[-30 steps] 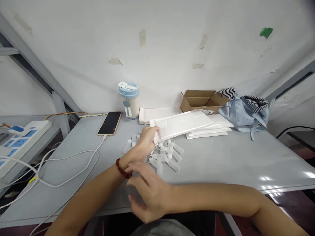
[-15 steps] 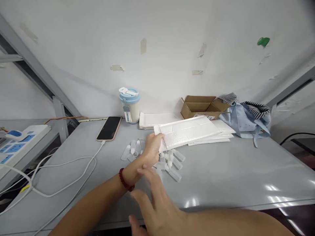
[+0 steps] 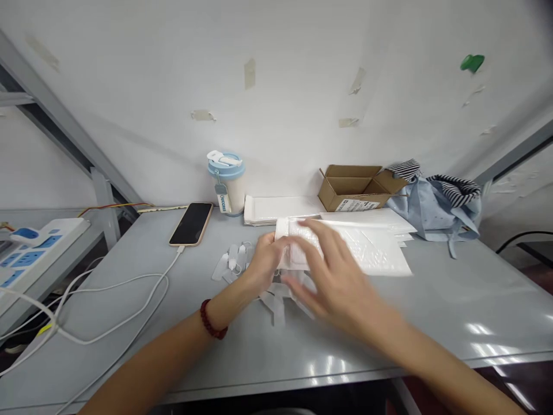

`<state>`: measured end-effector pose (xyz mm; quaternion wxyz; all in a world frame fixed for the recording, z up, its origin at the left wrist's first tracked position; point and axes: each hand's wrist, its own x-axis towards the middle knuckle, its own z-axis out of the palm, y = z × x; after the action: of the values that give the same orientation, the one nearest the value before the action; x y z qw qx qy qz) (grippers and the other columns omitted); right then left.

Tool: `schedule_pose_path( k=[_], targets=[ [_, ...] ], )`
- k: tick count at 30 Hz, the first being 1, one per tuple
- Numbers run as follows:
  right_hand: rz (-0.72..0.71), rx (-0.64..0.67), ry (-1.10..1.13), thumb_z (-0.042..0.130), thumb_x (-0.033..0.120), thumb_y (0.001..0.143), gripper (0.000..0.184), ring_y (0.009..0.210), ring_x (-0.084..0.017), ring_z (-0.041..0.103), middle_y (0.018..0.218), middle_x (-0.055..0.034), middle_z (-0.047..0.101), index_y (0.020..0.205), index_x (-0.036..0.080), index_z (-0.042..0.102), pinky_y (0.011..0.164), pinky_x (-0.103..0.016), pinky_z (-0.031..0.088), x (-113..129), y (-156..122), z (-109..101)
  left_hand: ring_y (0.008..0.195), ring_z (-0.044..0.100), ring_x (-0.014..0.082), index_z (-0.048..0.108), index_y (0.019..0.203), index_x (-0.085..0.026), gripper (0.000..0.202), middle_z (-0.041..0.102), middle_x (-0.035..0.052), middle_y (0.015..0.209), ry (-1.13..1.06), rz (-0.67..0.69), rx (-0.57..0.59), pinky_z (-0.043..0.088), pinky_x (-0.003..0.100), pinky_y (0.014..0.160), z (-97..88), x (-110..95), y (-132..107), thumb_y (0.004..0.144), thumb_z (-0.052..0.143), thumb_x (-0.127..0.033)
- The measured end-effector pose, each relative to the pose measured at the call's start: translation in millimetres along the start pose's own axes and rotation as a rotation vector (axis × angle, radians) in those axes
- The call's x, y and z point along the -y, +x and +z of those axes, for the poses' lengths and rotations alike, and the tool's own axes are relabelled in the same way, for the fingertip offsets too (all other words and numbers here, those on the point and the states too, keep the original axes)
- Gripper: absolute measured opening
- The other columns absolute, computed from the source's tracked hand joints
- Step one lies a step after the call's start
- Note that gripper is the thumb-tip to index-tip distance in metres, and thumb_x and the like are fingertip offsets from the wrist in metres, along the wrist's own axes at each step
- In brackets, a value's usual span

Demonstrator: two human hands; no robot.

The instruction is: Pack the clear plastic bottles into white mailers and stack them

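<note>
My left hand [image 3: 261, 266] pinches the left end of a white bubble mailer [image 3: 375, 249], held just above the table. My right hand [image 3: 339, 279], slightly blurred, is over the front of the mailer with its fingers apart and bent. Whether its fingertips touch the mailer I cannot tell. Small translucent plastic dropper bottles [image 3: 279, 308] lie in a loose heap under the hands, partly hidden by them. More of these bottles [image 3: 233, 257] show to the left of my left hand.
Behind the mailer are a stack of white mailers [image 3: 380, 218], another flat white stack [image 3: 280, 208], an open cardboard box [image 3: 352, 193] and a light blue cloth bag [image 3: 436, 207]. To the left stand a lidded cup [image 3: 233, 193], a phone [image 3: 191, 225] on a white cable, and a power strip [image 3: 38, 253].
My right hand has moved up and forward from the table's near side to the mailer. The mailer's right end has come down and nearer, still in my left hand.
</note>
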<state>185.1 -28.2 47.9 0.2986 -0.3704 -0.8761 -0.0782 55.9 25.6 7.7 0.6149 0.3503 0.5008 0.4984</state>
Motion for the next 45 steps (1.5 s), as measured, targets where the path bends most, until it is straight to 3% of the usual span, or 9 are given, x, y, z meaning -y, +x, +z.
schedule_pose_path(
  k=[4,7,15,23,27,30,32,37,45],
  targets=[
    [0.111,0.306,0.019,0.065,0.046,0.080,0.088,0.138,-0.042,0.019,0.146,-0.0261,0.020,0.144,0.017,0.012,0.099,-0.062,0.036,-43.8,-1.8,10.1,0.057,0.055,0.0141,0.064,0.071,-0.015,0.021,0.059,-0.0008,0.061,0.006,0.001,0.121,0.043,0.024,0.054,-4.9,1.6,-4.3,0.070,0.065,-0.036],
    [0.111,0.414,0.126,0.069,0.044,0.075,0.098,0.136,-0.039,0.021,0.143,-0.0231,0.025,0.145,0.021,0.005,0.100,-0.060,0.034,-53.1,-9.9,26.0,0.056,0.055,0.0138,0.064,0.074,-0.015,0.024,0.059,-0.0013,0.060,0.032,0.004,0.147,0.043,0.023,0.053,-10.3,6.0,-6.3,0.073,0.061,-0.039],
    [0.119,0.252,0.024,0.064,0.031,0.069,0.081,0.108,-0.034,0.046,0.117,-0.0172,0.047,0.138,0.014,0.026,0.090,-0.050,0.042,-62.1,-10.8,42.7,0.055,0.059,0.0142,0.065,0.074,-0.014,0.022,0.065,0.0015,0.066,0.220,0.056,0.281,0.048,0.025,0.051,-31.2,12.2,-2.5,0.071,0.068,-0.035],
    [0.016,0.106,-0.196,0.056,0.023,0.075,0.059,0.091,-0.030,0.058,0.104,-0.0169,0.060,0.129,0.008,0.038,0.075,-0.040,0.048,-68.7,-26.8,49.6,0.044,0.047,0.0109,0.058,0.066,-0.017,0.026,0.053,-0.0034,0.050,0.464,0.194,0.057,0.039,0.022,0.041,-38.6,17.6,-2.0,0.081,0.059,-0.038],
    [0.155,-0.002,-0.259,0.052,0.029,0.081,0.044,0.077,-0.026,0.062,0.090,-0.0119,0.065,0.121,0.011,0.046,0.062,-0.034,0.049,-84.8,-29.2,33.8,0.074,0.059,0.0192,0.064,0.080,-0.017,0.023,0.065,0.0048,0.074,0.739,0.588,0.022,0.048,0.030,0.064,-38.7,17.3,-7.8,0.089,0.050,-0.033],
    [0.330,-0.049,-0.262,0.052,0.032,0.082,0.039,0.074,-0.026,0.064,0.093,-0.0100,0.067,0.117,0.015,0.049,0.058,-0.032,0.047,-96.3,-29.1,25.7,0.106,0.055,0.0275,0.065,0.100,-0.016,0.023,0.066,0.0118,0.106,1.142,1.041,0.264,0.047,0.040,0.085,-25.2,23.2,-14.7,0.091,0.049,-0.030],
    [0.432,-0.036,-0.216,0.053,0.033,0.082,0.037,0.075,-0.025,0.065,0.100,-0.0092,0.068,0.116,0.018,0.050,0.057,-0.031,0.047,-99.2,-29.0,23.9,0.120,0.047,0.0311,0.063,0.108,-0.017,0.030,0.061,0.0137,0.118,1.357,1.137,0.455,0.045,0.043,0.089,-10.3,31.0,-17.4,0.092,0.048,-0.038],
    [0.499,0.039,-0.093,0.050,0.035,0.083,0.037,0.079,-0.027,0.066,0.103,-0.0104,0.067,0.116,0.019,0.050,0.059,-0.034,0.048,-94.1,-29.9,27.3,0.123,0.046,0.0362,0.064,0.107,-0.017,0.035,0.063,0.0150,0.116,1.683,1.079,0.509,0.039,0.052,0.095,14.1,48.7,-11.4,0.091,0.049,-0.045],
    [0.386,0.292,0.075,0.049,0.023,0.081,0.040,0.080,-0.026,0.064,0.103,-0.0105,0.065,0.121,0.019,0.046,0.062,-0.034,0.048,-74.9,-29.2,37.8,0.112,0.051,0.0338,0.062,0.102,-0.016,0.025,0.062,0.0140,0.111,1.728,0.970,0.473,0.040,0.052,0.090,-27.5,34.1,-0.1,0.091,0.048,-0.034]
  ],
)
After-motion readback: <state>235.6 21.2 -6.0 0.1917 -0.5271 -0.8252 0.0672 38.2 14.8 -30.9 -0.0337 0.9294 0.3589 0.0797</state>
